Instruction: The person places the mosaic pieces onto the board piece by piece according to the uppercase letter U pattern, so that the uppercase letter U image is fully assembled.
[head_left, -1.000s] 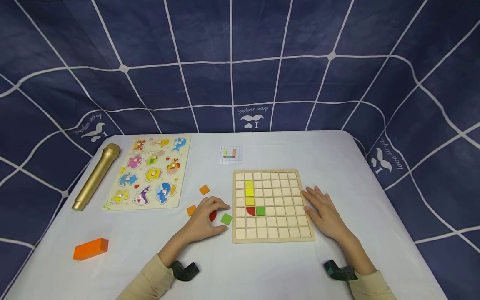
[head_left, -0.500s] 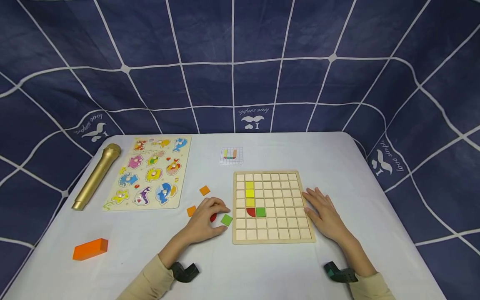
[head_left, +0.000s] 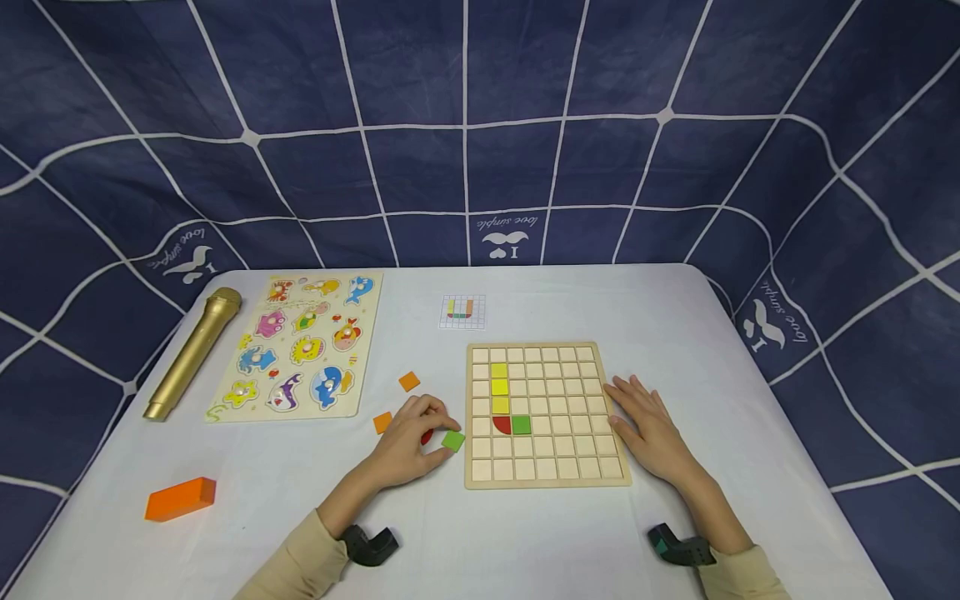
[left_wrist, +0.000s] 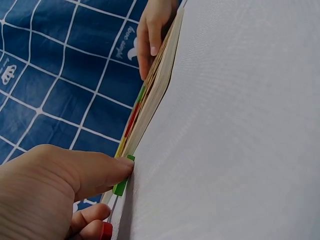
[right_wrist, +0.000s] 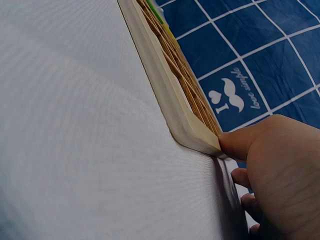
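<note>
My left hand (head_left: 405, 446) pinches a green square tile (head_left: 453, 441) between thumb and forefinger, just left of the wooden grid board (head_left: 547, 482). In the left wrist view the thumb presses the near side of this tile (left_wrist: 123, 181). A red piece (head_left: 427, 437) lies under the same hand, partly hidden by its fingers. On the board, several yellow squares (head_left: 499, 387) form a column above a red quarter-round (head_left: 502, 425), with a green square (head_left: 521, 425) beside it. My right hand (head_left: 654, 433) rests at the board's right edge, thumb touching the rim, fingers relaxed.
Two orange tiles (head_left: 408, 381) lie left of the board. A small pattern card (head_left: 462, 312) lies behind it. Further left are an animal puzzle board (head_left: 300, 367), a gold microphone (head_left: 193, 354) and an orange block (head_left: 181, 499). A dark checked cloth (head_left: 510, 167) hangs behind the table.
My left thumb and forefinger have closed on the green tile, which has tilted slightly between them. The right hand and the board have stayed in place.
</note>
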